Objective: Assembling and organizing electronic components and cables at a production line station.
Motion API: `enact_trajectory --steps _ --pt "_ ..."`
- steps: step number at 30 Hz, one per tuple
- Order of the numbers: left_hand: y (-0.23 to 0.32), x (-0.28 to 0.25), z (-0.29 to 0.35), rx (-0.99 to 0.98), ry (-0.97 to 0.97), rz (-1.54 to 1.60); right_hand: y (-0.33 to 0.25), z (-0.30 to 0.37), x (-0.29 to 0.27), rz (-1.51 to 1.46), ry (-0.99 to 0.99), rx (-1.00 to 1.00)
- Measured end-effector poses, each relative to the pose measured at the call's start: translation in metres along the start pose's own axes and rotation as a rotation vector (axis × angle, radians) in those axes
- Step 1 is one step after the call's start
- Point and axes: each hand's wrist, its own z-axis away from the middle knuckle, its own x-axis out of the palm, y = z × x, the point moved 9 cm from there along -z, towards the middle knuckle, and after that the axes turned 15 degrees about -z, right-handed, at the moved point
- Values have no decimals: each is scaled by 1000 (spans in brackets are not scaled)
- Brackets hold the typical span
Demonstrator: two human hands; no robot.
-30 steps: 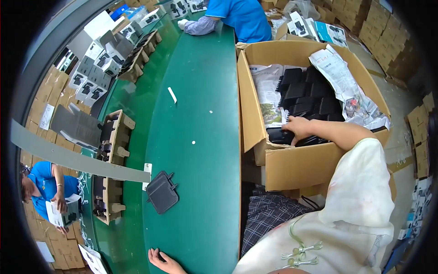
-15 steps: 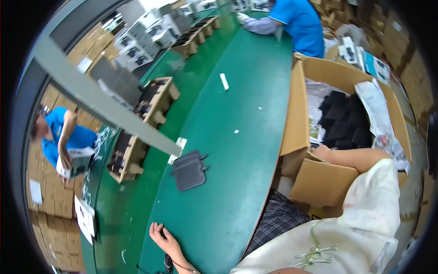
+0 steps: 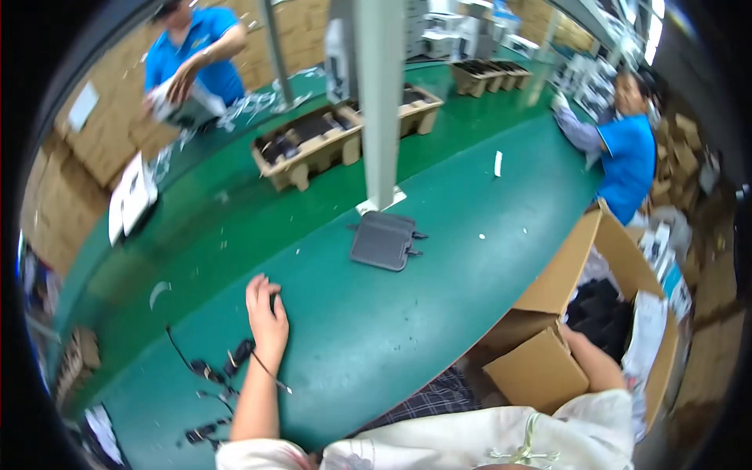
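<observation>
My left hand (image 3: 268,317) lies on the green table (image 3: 337,321), its fingers a little bent and the thumb apart, with nothing in it. Bundled black cables (image 3: 239,356) are beside my left wrist and forearm. Farther off, next to a grey post, lies a flat, dark grey square piece (image 3: 384,240) with small prongs on its sides. My right hand (image 3: 572,337) reaches over the near side of an open cardboard box (image 3: 540,372). Black pieces (image 3: 599,309) are stacked in that box, close to my right hand; the fingers are hidden there.
The grey post (image 3: 381,117) rises from the table. Beyond it, a green conveyor (image 3: 227,227) carries brown moulded trays (image 3: 313,153). One co-worker (image 3: 196,63) handles a white box at the far left; another (image 3: 627,153) leans over the table at the far right.
The view has swung to the left, bringing the cables into sight. My left hand has moved forward on the table. My right hand remains at the cardboard box.
</observation>
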Motion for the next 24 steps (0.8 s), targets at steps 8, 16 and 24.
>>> enact_trajectory --steps 8,16,24 --pt "-21 -10 13 -59 -13 104 -201 97 -92 -491 47 21" --pt "-18 1 12 -87 5 213 -236 199 -195 -725 550 57" --pt "-25 -5 11 -61 84 217 -316 248 -315 -905 975 -457"
